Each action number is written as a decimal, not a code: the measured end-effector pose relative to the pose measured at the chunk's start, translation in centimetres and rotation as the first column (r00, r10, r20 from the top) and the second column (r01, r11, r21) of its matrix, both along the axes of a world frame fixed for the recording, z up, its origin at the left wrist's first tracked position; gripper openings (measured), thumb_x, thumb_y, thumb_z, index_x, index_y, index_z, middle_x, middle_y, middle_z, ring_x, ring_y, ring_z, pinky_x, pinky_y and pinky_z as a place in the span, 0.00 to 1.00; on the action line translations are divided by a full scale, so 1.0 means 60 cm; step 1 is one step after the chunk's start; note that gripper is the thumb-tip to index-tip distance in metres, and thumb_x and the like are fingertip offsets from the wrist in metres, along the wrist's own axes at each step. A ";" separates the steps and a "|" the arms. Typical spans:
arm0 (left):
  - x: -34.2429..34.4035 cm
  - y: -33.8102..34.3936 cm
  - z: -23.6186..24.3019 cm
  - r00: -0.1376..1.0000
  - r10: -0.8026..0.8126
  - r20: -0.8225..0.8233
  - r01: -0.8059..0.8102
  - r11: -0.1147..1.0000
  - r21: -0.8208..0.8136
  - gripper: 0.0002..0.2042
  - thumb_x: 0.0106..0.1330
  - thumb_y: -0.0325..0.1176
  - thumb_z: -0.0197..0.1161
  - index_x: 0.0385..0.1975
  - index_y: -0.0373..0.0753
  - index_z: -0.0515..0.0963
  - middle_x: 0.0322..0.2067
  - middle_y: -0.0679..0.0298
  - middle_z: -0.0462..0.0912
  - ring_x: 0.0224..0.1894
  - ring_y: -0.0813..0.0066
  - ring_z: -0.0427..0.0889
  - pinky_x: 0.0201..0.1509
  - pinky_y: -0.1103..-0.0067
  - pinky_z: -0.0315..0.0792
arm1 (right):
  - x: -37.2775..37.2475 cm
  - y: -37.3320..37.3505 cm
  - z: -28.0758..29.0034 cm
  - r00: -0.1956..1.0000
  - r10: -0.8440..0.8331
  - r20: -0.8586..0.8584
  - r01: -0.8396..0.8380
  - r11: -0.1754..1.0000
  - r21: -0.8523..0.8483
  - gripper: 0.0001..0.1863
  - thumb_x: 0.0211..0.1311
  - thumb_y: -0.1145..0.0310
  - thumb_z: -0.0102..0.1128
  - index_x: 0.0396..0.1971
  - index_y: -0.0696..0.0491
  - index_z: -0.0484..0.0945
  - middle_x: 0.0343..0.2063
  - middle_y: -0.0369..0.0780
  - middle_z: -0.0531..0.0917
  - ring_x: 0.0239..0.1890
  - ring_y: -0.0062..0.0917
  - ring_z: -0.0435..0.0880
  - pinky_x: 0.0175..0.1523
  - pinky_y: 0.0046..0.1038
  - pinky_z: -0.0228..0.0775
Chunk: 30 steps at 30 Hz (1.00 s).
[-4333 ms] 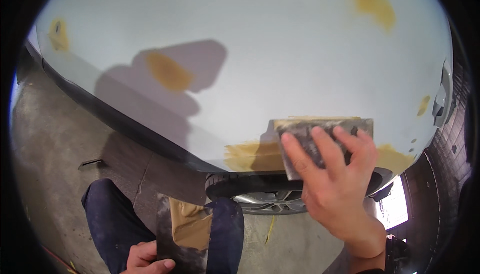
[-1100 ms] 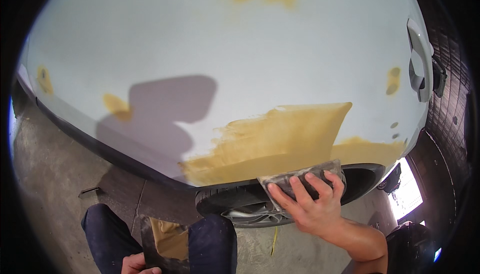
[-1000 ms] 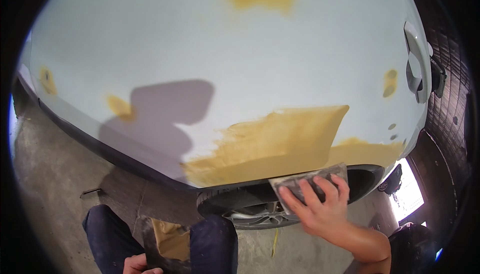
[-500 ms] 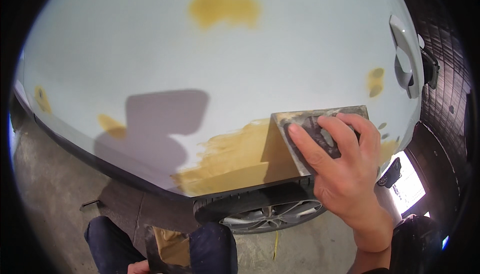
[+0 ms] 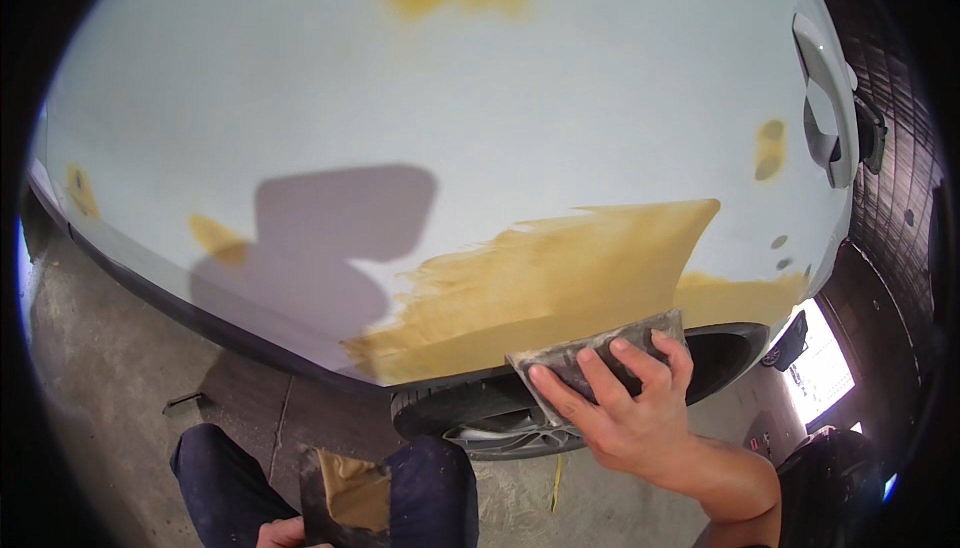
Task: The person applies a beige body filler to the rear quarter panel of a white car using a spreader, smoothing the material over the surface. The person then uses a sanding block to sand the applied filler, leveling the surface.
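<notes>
My right hand (image 5: 642, 423) holds the scraper (image 5: 566, 360) in front of the wheel (image 5: 478, 434), at the lower edge of the putty patch (image 5: 575, 268) low on the car (image 5: 610, 108). The door handle (image 5: 824, 60) sits above that patch, to the right. Left of the wheel, between my knees (image 5: 436, 483), my left hand (image 5: 282, 533) holds a board (image 5: 314, 503) with more putty (image 5: 358, 493) on it.

A spoked alloy wheel (image 5: 515, 440) wearing a black tyre (image 5: 420, 413) stands over a grey concrete floor (image 5: 110, 338), a thin yellow strip (image 5: 557, 483) lying near it. A small dark angled piece (image 5: 183, 403) rests at left. At right, a door handle (image 5: 828, 98) and dark side mirror (image 5: 872, 133) appear before a grid-lined surface (image 5: 908, 163); below, a dark vehicle (image 5: 786, 343) edges a bright opening (image 5: 822, 376).
</notes>
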State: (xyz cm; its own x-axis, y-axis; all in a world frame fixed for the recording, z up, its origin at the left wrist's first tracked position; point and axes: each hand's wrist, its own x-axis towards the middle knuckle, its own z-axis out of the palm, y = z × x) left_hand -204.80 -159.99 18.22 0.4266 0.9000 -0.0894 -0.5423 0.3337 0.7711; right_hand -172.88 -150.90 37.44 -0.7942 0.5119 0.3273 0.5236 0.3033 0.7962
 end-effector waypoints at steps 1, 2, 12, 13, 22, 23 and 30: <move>0.000 -0.002 -0.001 1.000 -0.003 -0.009 0.003 1.000 0.004 0.17 0.64 0.27 0.52 0.50 0.25 0.76 0.45 0.54 0.83 0.47 0.65 0.82 0.55 0.71 0.74 | 0.007 -0.002 -0.003 1.000 0.010 -0.012 -0.010 1.000 0.005 0.25 0.50 0.66 0.59 0.52 0.34 0.82 0.49 0.32 0.72 0.52 0.33 0.66 0.58 0.46 0.57; 0.001 -0.004 -0.003 1.000 -0.007 -0.017 0.007 1.000 0.006 0.17 0.64 0.28 0.52 0.50 0.25 0.76 0.45 0.54 0.83 0.47 0.65 0.82 0.55 0.71 0.74 | 0.014 -0.005 -0.005 1.000 -0.001 0.001 0.001 1.000 0.001 0.25 0.50 0.66 0.59 0.52 0.34 0.82 0.48 0.32 0.72 0.52 0.33 0.66 0.58 0.46 0.57; 0.007 -0.012 0.000 0.999 0.049 -0.019 -0.049 0.999 0.011 0.18 0.64 0.28 0.53 0.51 0.25 0.75 0.44 0.55 0.83 0.46 0.67 0.82 0.55 0.72 0.74 | 0.009 -0.050 0.156 0.996 0.007 -0.091 0.006 0.990 0.143 0.25 0.38 0.71 0.59 0.44 0.47 0.85 0.44 0.40 0.76 0.43 0.39 0.75 0.44 0.38 0.72; 0.011 -0.010 0.003 0.999 0.035 -0.008 -0.035 0.999 0.020 0.18 0.64 0.28 0.53 0.51 0.25 0.75 0.44 0.56 0.83 0.46 0.67 0.82 0.55 0.72 0.74 | 0.004 -0.036 0.173 0.993 0.028 -0.114 -0.004 0.979 0.203 0.26 0.38 0.73 0.58 0.44 0.48 0.85 0.44 0.41 0.76 0.42 0.40 0.76 0.43 0.37 0.72; 0.029 0.006 0.016 1.000 0.011 -0.009 -0.011 1.000 -0.016 0.16 0.63 0.29 0.54 0.47 0.27 0.77 0.42 0.58 0.83 0.44 0.69 0.82 0.52 0.73 0.75 | -0.053 0.027 0.158 0.986 0.037 -0.165 -0.024 0.996 0.081 0.29 0.42 0.72 0.60 0.50 0.40 0.83 0.44 0.35 0.75 0.47 0.36 0.71 0.52 0.41 0.63; 0.030 0.008 0.014 1.000 0.005 -0.013 -0.006 1.000 -0.017 0.16 0.63 0.29 0.54 0.47 0.27 0.77 0.42 0.58 0.83 0.43 0.69 0.82 0.52 0.73 0.75 | -0.055 0.025 0.148 0.985 0.015 -0.171 -0.004 0.998 0.064 0.28 0.42 0.71 0.60 0.50 0.39 0.83 0.44 0.35 0.74 0.47 0.35 0.71 0.52 0.43 0.62; 0.029 0.011 0.011 1.000 -0.021 -0.017 0.021 1.000 -0.018 0.16 0.63 0.29 0.54 0.46 0.27 0.77 0.42 0.56 0.84 0.44 0.68 0.83 0.52 0.72 0.76 | -0.015 0.007 0.058 0.997 0.032 -0.076 -0.029 0.998 0.049 0.23 0.51 0.65 0.55 0.50 0.34 0.83 0.46 0.32 0.72 0.50 0.32 0.68 0.56 0.46 0.61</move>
